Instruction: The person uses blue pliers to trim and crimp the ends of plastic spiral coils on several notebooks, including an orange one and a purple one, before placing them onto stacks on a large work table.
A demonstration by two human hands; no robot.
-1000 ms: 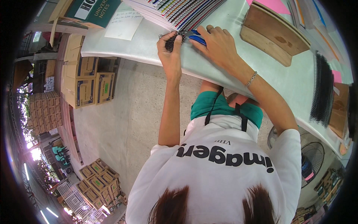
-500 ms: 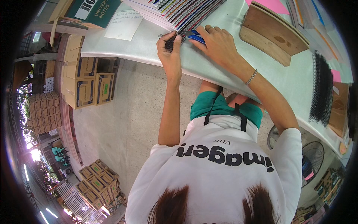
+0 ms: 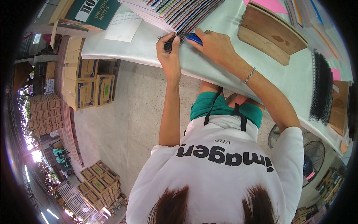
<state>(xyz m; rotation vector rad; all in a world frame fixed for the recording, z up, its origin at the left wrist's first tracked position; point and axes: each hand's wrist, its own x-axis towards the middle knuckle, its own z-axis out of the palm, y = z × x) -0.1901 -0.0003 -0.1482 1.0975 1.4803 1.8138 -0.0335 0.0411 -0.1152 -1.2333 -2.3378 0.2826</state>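
While the pale worktable [image 3: 223,71] carries a fanned stack of spiral-bound notebooks [image 3: 182,11] at its far edge, the left hand [image 3: 169,56] is curled tight around a black spiral coil [image 3: 170,42], its long axis running toward the stack, and the right hand [image 3: 216,46], just beside, closes over a blue-handled tool [image 3: 194,37].

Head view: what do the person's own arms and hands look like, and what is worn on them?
Both forearms are bare below short white T-shirt sleeves. The right hand has a thin silver chain bracelet at its wrist. The left hand wears nothing; no gloves on either.
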